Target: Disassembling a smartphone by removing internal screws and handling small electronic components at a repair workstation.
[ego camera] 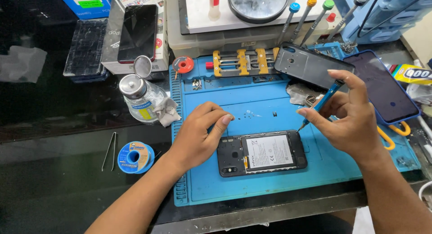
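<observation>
On blue mat [265, 180] | left hand [198, 135] – fingers steadying opened phone [262, 153] | right hand [355, 117] – fingers pinching screwdriver [321, 103]

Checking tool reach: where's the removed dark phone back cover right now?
In the head view, the dark grey plastic back cover lies at the blue silicone mat's far right edge, between the yellow-and-grey metal clamp jig and a blue-cased phone, beyond the right hand.

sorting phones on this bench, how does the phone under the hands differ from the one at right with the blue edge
The opened phone lies back up on the mat, cover off, battery and board bare; the blue-edged phone lies screen up, closed and dark. The opened one is touched by the left hand; the blue-edged one is untouched, half off the mat. Both lie flat.
</observation>
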